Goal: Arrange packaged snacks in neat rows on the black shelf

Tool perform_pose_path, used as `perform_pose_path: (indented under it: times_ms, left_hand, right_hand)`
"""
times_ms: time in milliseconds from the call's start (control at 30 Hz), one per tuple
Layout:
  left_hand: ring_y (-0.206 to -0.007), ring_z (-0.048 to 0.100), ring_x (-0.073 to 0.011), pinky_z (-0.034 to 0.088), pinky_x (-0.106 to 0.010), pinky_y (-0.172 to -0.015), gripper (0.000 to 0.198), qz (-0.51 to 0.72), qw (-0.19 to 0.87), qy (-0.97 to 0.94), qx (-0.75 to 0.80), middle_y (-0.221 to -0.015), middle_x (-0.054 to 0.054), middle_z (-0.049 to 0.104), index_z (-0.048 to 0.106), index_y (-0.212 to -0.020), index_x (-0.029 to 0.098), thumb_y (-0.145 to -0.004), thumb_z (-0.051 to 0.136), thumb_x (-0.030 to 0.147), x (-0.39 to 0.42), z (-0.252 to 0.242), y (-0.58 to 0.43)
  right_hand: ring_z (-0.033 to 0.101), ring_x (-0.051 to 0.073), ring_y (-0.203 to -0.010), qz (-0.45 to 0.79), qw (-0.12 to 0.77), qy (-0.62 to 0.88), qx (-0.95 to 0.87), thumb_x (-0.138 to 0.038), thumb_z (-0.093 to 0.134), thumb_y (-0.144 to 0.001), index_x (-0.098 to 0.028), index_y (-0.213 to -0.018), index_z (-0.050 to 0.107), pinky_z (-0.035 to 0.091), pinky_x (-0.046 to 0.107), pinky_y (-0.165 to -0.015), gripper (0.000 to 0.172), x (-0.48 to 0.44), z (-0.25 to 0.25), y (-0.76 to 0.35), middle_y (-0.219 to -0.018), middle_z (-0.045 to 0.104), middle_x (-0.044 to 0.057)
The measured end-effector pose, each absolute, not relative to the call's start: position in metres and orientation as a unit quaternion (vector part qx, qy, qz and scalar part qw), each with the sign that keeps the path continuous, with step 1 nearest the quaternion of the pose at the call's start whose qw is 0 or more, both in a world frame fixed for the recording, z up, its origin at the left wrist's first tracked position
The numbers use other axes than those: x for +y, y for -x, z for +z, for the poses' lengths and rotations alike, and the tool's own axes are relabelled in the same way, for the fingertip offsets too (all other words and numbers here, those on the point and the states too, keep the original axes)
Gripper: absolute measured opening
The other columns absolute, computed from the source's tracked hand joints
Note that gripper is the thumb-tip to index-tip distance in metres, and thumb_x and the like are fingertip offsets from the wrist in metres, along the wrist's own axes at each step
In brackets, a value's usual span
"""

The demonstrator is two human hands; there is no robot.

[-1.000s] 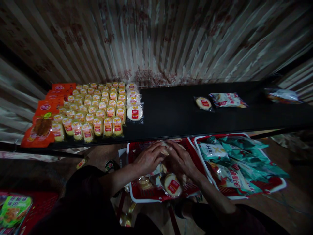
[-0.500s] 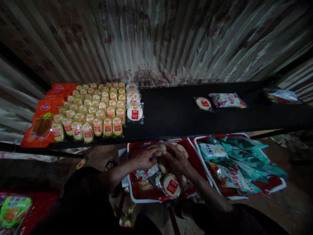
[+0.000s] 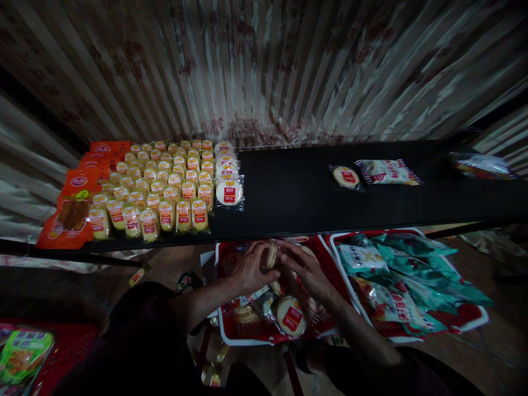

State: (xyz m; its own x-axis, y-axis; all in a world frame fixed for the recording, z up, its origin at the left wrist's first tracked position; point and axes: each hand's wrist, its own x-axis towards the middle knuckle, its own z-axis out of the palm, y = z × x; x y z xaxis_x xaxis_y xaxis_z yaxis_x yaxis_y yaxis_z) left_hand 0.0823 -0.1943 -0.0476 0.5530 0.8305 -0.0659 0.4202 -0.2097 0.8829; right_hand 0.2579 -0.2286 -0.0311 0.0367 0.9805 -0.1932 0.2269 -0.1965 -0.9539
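Observation:
My left hand point(image 3: 252, 270) is closed on a round, flat wrapped pastry point(image 3: 270, 256), which it holds on edge between thumb and fingers. Beside it, my right hand point(image 3: 304, 270) has its fingers apart, with the tips close to that pastry; whether they touch it I cannot tell. Both hands are over a red basket with a white rim point(image 3: 218, 316), below the shelf's front edge. In this basket lie more round wrapped pastries, one with a red label point(image 3: 291, 316) in front. My hands partly cover the contents.
The black shelf point(image 3: 284, 192) bears orange packets point(image 3: 68, 201), rows of small yellow cakes point(image 3: 165, 190), a row of round pastries point(image 3: 229, 192), a lone pastry point(image 3: 345, 176) and a striped-edge bag point(image 3: 388, 171). A second basket point(image 3: 474, 322) holds teal bags point(image 3: 429, 275).
The pastry in my left hand has turned on edge, and the left grip has shifted around it. My right hand's fingers have spread apart. The view has shifted slightly.

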Motion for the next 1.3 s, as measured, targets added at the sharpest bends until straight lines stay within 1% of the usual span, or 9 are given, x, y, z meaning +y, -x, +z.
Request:
perform_pose_path:
  times_ms: [133,267,400,633,800,967,1033,1133,1300]
  left_hand:
    - [-0.107,0.056,-0.0225,0.044,-0.039,-0.096,0.044,0.262,0.499,-0.703,0.435,-0.114,-0.008,0.059,0.049,-0.115,0.019,-0.072,0.059,0.017,-0.192,-0.037,-0.079]
    - [-0.097,0.060,-0.0186,0.047,-0.033,-0.090,0.036,0.284,0.562,-0.652,0.422,-0.107,-0.004,0.063,0.051,-0.113,0.021,-0.077,0.055,0.019,-0.188,-0.041,-0.074]
    - [-0.099,0.059,-0.0177,0.047,-0.031,-0.089,0.036,0.303,0.597,-0.630,0.393,-0.110,-0.004,0.063,0.053,-0.113,0.020,-0.077,0.053,0.016,-0.186,-0.055,-0.072]
    - [-0.100,0.059,-0.0178,0.047,-0.031,-0.090,0.040,0.324,0.638,-0.589,0.376,-0.107,-0.005,0.064,0.055,-0.112,0.017,-0.074,0.050,0.009,-0.184,-0.059,-0.072]
    - [-0.096,0.060,-0.0181,0.047,-0.030,-0.087,0.034,0.330,0.655,-0.556,0.391,-0.104,-0.005,0.065,0.057,-0.109,0.017,-0.075,0.051,0.013,-0.185,-0.048,-0.073]
    - [-0.094,0.060,-0.0182,0.048,-0.029,-0.085,0.035,0.351,0.680,-0.514,0.387,-0.102,-0.004,0.066,0.057,-0.110,0.016,-0.075,0.054,0.018,-0.186,-0.036,-0.072]
    - [-0.096,0.060,-0.0189,0.047,-0.030,-0.087,0.035,0.375,0.692,-0.492,0.370,-0.104,-0.006,0.066,0.057,-0.111,0.016,-0.077,0.055,0.021,-0.185,-0.034,-0.073]
    - [-0.100,0.060,-0.0200,0.047,-0.031,-0.090,0.036,0.410,0.705,-0.453,0.360,-0.110,-0.007,0.066,0.057,-0.113,0.016,-0.077,0.057,0.024,-0.180,-0.035,-0.075]
    - [-0.099,0.061,-0.0205,0.048,-0.033,-0.089,0.039,0.468,0.703,-0.387,0.371,-0.110,-0.006,0.066,0.058,-0.114,0.017,-0.076,0.058,0.027,-0.167,-0.032,-0.077]
  right_hand:
    - [0.066,0.027,-0.103,0.498,0.413,0.586,-0.487,-0.054,0.064,-0.077,-0.024,-0.109,0.066,0.054,0.043,-0.089,0.044,-0.228,-0.027,-0.258,-0.115,0.069,0.009]
    - [0.065,0.027,-0.105,0.524,0.412,0.581,-0.467,-0.054,0.065,-0.076,-0.024,-0.109,0.067,0.052,0.045,-0.092,0.045,-0.227,-0.027,-0.258,-0.112,0.070,0.008]
    - [0.066,0.027,-0.102,0.532,0.410,0.590,-0.447,-0.055,0.066,-0.074,-0.024,-0.110,0.067,0.051,0.045,-0.092,0.047,-0.226,-0.031,-0.259,-0.108,0.072,0.008]
    - [0.068,0.022,-0.088,0.485,0.408,0.602,-0.485,-0.053,0.061,-0.078,-0.023,-0.110,0.066,0.055,0.039,-0.082,0.045,-0.225,-0.039,-0.259,-0.099,0.072,0.007]
    - [0.068,0.020,-0.080,0.455,0.436,0.605,-0.487,-0.049,0.062,-0.078,-0.023,-0.104,0.067,0.057,0.034,-0.074,0.038,-0.224,-0.040,-0.256,-0.093,0.073,0.005]
    - [0.067,0.020,-0.083,0.419,0.462,0.611,-0.488,-0.049,0.063,-0.077,-0.024,-0.101,0.068,0.056,0.034,-0.075,0.036,-0.223,-0.040,-0.255,-0.094,0.072,0.005]
    - [0.066,0.020,-0.083,0.411,0.471,0.611,-0.486,-0.048,0.064,-0.077,-0.023,-0.103,0.067,0.056,0.034,-0.075,0.036,-0.221,-0.039,-0.254,-0.093,0.071,0.005]
    - [0.065,0.019,-0.087,0.392,0.479,0.603,-0.502,-0.046,0.063,-0.079,-0.024,-0.107,0.065,0.055,0.034,-0.079,0.036,-0.215,-0.035,-0.251,-0.096,0.069,0.005]
    - [0.062,0.019,-0.093,0.298,0.487,0.614,-0.545,-0.041,0.061,-0.082,-0.026,-0.112,0.062,0.053,0.035,-0.084,0.033,-0.203,-0.029,-0.244,-0.106,0.061,0.006]
